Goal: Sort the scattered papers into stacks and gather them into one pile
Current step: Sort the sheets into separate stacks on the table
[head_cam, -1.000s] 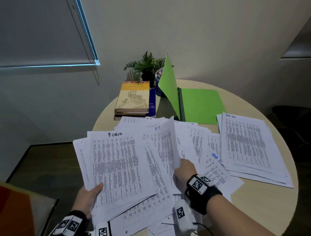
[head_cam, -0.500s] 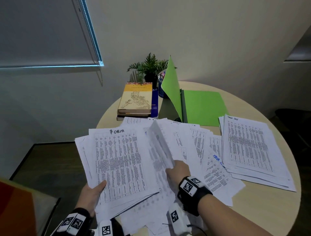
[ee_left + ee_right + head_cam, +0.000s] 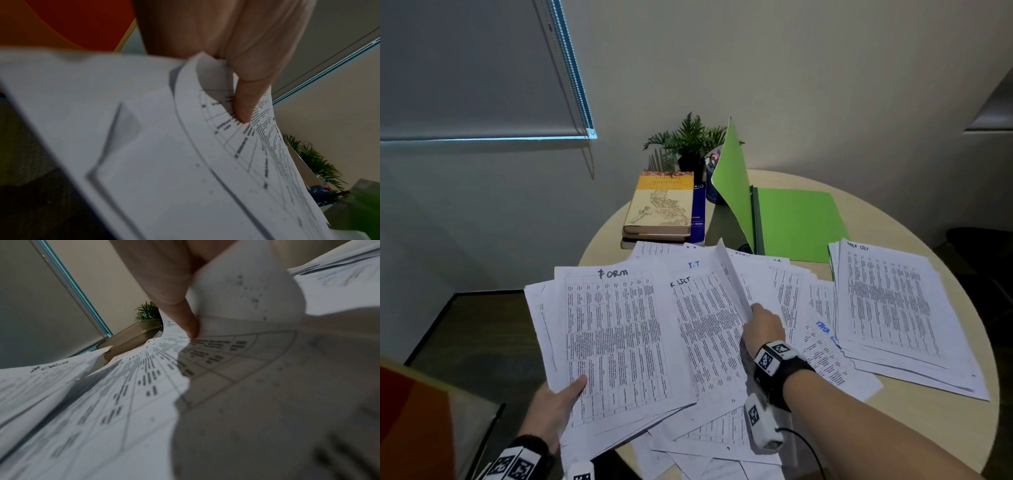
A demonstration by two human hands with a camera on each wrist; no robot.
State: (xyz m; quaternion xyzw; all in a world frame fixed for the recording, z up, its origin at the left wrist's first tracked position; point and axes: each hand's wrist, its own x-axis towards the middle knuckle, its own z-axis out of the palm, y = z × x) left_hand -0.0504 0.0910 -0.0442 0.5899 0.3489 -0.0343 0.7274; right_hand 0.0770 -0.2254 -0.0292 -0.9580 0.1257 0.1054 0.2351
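Printed white sheets lie scattered across the round table (image 3: 962,428). My left hand (image 3: 558,401) grips a sheaf of papers headed "FORM" (image 3: 616,342) at its lower left corner, thumb on top; the left wrist view shows that thumb (image 3: 244,100) pressing the sheaf (image 3: 164,154). My right hand (image 3: 763,325) pinches one sheet (image 3: 732,274) lifted on edge out of the scattered papers in the middle, thumb (image 3: 185,318) against the sheet (image 3: 242,293). Under it lies a page marked "K LIST" (image 3: 709,325). A neat stack headed "TASK LIST" (image 3: 890,308) lies at the right.
An open green folder (image 3: 794,222) stands behind the papers, one flap upright. Books (image 3: 661,205) are stacked at the back left, with a potted plant (image 3: 688,140) and a blue pen cup (image 3: 711,185) behind them. An orange chair (image 3: 410,428) is at my lower left.
My right hand has turned the lifted sheet over to the right, baring the "K LIST" page beneath. The left hand keeps hold of the "FORM" sheaf in much the same place.
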